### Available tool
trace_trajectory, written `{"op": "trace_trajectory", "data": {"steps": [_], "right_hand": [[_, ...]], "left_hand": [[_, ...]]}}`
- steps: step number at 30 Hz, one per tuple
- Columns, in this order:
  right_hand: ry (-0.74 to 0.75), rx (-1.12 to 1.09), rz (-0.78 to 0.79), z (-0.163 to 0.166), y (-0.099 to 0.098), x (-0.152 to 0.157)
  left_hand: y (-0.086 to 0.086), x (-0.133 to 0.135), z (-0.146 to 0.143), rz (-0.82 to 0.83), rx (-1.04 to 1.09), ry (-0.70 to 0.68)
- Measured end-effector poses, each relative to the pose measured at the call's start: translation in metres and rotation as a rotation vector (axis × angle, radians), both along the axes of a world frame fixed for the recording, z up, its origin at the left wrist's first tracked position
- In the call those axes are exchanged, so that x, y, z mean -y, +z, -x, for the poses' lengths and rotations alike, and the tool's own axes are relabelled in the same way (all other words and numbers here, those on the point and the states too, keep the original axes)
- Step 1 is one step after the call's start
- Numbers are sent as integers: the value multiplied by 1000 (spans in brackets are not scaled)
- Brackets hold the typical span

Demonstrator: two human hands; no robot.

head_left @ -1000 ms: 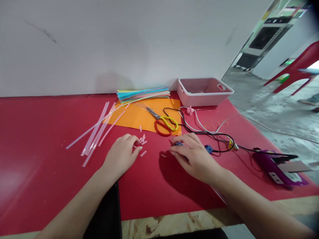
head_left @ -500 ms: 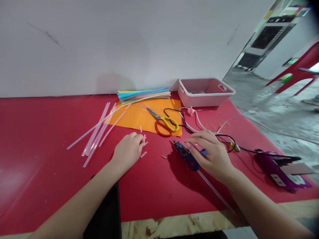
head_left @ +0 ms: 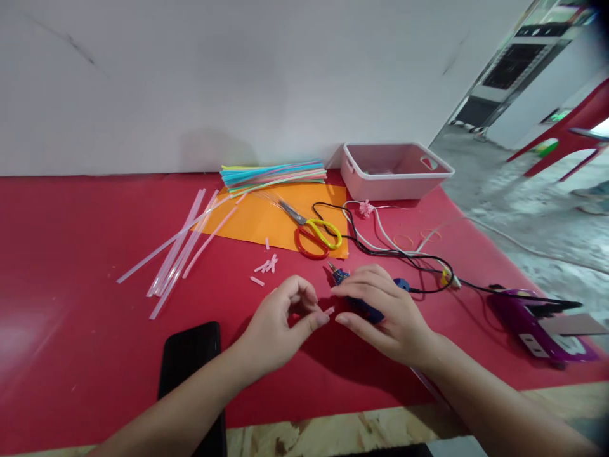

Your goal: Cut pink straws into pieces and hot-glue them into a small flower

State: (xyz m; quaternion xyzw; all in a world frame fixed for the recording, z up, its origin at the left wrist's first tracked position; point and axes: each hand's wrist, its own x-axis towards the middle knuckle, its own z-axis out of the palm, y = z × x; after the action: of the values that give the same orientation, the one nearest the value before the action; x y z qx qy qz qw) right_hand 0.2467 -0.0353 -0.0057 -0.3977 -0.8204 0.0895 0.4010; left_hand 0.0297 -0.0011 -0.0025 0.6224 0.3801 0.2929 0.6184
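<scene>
My left hand pinches a short pink piece between thumb and fingertips; it looks like cut pipe cleaner. Facing it, my right hand has its thumb and fingers apart, with nothing visible in them. Under the right hand lies a dark blue hot glue gun, its metal tip pointing up and left; the hand hides much of its body. A small pile of similar pink pieces rests beyond my left hand. Scissors with red and yellow handles lie partly on an orange sheet.
Pink translucent sticks lie at left, near a black phone. Along the wall are a bundle of coloured pipe cleaners and a pink bin. Cords cross the right side towards a purple device.
My left hand has moved right from the pink pile, carrying one piece towards my right hand. My right hand has shifted slightly down and left over the glue gun. The phone shows more.
</scene>
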Motion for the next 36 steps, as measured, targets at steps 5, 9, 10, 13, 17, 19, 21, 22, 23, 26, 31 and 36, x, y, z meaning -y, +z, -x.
{"op": "trace_trajectory", "data": {"steps": [5,9,10,13,17,19,21,22,23,26,31,36], "right_hand": [[79,7,81,8,-1,3],[-34,41,55,4,0,-1],[-97,37,38,0,0,-2],[-379,-2,31,-17,5,-6],[-771,-106,39,-41,13,-7],[-865,-159,3,-50,14,-11],[-833,-214,4,-59,11,-16],[-767,-224,23,-62,9,-19],[-695,-188,55,-66,7,-21],[-411,116,231,-76,3,-24],[-93,411,549,-83,7,-12],[-134,479,590,-74,4,-10]], "left_hand": [[-1,7,0,2,22,-60],[1,6,3,-5,24,-53],[0,4,4,10,44,-32],[0,-5,8,81,164,115],[-3,-17,14,205,251,335],[-6,-21,16,240,250,371],[-8,-23,17,269,246,387],[-9,-23,17,286,242,395],[-9,-23,17,301,236,403],[-8,-24,17,335,215,415],[-3,-23,14,346,232,408],[-4,-24,13,333,232,382]]}}
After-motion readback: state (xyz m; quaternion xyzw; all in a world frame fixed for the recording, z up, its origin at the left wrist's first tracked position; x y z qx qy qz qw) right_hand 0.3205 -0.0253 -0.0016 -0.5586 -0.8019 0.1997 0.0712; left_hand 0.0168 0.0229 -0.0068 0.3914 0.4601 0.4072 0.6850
